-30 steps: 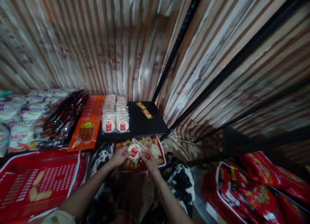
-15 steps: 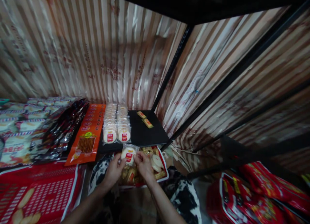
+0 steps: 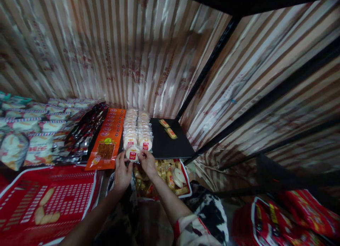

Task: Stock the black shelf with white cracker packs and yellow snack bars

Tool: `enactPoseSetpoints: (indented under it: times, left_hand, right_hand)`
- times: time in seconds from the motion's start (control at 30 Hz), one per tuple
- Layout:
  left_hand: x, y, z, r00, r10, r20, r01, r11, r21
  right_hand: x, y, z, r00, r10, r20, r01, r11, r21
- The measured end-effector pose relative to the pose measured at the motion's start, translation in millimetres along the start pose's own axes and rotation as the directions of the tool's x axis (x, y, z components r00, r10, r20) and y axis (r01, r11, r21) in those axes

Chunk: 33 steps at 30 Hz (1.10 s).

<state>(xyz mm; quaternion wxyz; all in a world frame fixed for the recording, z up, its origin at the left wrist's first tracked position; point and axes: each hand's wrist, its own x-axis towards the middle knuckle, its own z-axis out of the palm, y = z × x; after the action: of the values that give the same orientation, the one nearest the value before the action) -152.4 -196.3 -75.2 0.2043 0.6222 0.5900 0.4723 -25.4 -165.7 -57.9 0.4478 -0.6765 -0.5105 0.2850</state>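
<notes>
Both hands hold one round white cake packet (image 3: 132, 154) with a red label at the front edge of the black shelf (image 3: 170, 146). My left hand (image 3: 121, 171) pinches its left side, and my right hand (image 3: 147, 161) pinches its right side. The packet sits at the front of two rows of the same cake packets (image 3: 138, 129) that run back toward the wall. Below my right hand lies a red-rimmed tray (image 3: 187, 189) with several mixed snack packets in it.
Orange snack packs (image 3: 107, 139), dark packs (image 3: 82, 132) and white striped bags (image 3: 29, 127) fill the shelf to the left. Two small yellow packets (image 3: 168, 128) lie at the shelf's back right. A red basket (image 3: 47, 200) stands lower left, red bags (image 3: 292, 210) lower right. Striped foil covers the walls.
Both hands lifted the cake packet from above the tray up and forward to the shelf's front edge, in front of the left row. The camera shifted right.
</notes>
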Motion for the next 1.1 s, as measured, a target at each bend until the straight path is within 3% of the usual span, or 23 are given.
enactPoseSetpoints:
  times: [0.3, 0.43, 0.63, 0.73, 0.87, 1.1]
  left_hand:
    - [-3.3, -2.6, 6.4, 0.992, 0.127, 0.024, -0.128, 0.988, 0.080]
    - [-0.1, -3.3, 10.7, 0.993, 0.121, -0.007, -0.120, 0.985, 0.126]
    - [5.0, -2.5, 7.0, 0.998, 0.051, 0.029, -0.056, 0.983, 0.172]
    - [4.9, -0.8, 6.5, 0.998, 0.053, 0.035, -0.059, 0.981, 0.187]
    - [4.2, 2.0, 8.5, 0.997, 0.063, 0.048, -0.072, 0.974, 0.217]
    - [6.2, 5.9, 7.9, 0.995, 0.059, 0.077, -0.078, 0.958, 0.275]
  right_hand:
    - [20.1, -10.9, 14.1, 0.999, -0.042, 0.015, 0.044, 0.979, -0.200]
    - [21.0, -17.2, 15.9, 0.999, -0.051, 0.009, 0.051, 0.964, -0.260]
    - [12.1, -23.1, 15.4, 0.999, -0.037, 0.010, 0.038, 0.991, -0.126]
    - [3.9, -21.5, 13.5, 0.995, -0.097, 0.000, 0.096, 0.992, -0.078]
    - [-10.4, -14.7, 7.3, 0.976, -0.215, -0.037, 0.209, 0.970, -0.127]
    - [-22.0, -2.1, 1.4, 0.958, -0.280, 0.064, 0.287, 0.943, -0.171]
